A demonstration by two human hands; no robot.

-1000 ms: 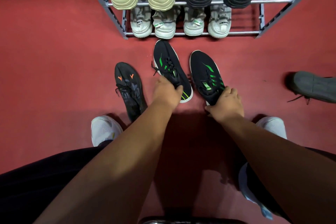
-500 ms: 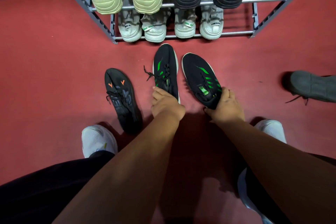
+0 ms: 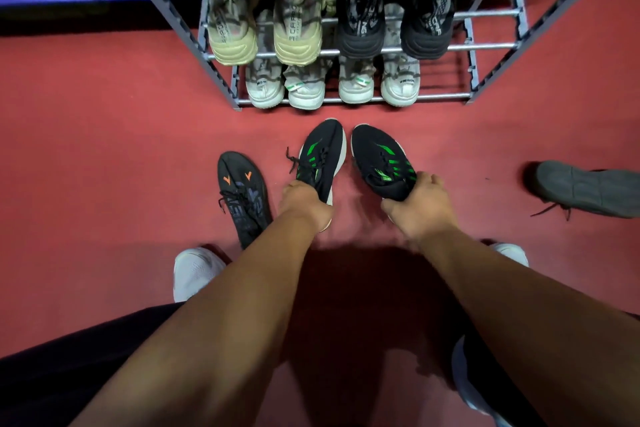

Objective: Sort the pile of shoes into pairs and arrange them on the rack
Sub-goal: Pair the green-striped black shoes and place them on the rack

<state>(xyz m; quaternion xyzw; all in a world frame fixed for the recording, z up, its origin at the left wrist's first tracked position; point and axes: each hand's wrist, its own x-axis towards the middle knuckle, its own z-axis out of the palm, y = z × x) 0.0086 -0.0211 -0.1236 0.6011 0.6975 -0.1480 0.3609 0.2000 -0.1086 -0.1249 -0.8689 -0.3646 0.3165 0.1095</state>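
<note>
- The left hand [image 3: 304, 203] grips the heel end of a black shoe with green stripes [image 3: 323, 158]. The fingers are curled around it, and the shoe is tilted, so its white sole edge shows on the right side.
- The right hand [image 3: 420, 206] holds the heel end of the second green-striped shoe [image 3: 375, 158], with the fingers curled over its collar.
- Both shoes point their toes toward the rack [image 3: 221, 80]. They are just beside each other over the red floor [image 3: 104, 156], in front of the lowest shelf. I cannot tell if they are lifted from the floor.
- A black shoe with orange marks [image 3: 242, 194] lies on the floor just left of the left hand, and no hand touches it.
- A grey shoe [image 3: 588, 189] lies well apart near the right edge, with its lace loose on the floor.
- On the rack, the lowest shelf carries four pale shoes [image 3: 304, 94] in a row. The shelf above carries two beige shoes [image 3: 232, 38] on the left and two black shoes [image 3: 360, 31] on the right.
- The person wears white shoes [image 3: 194, 270], seen beside the forearms.
</note>
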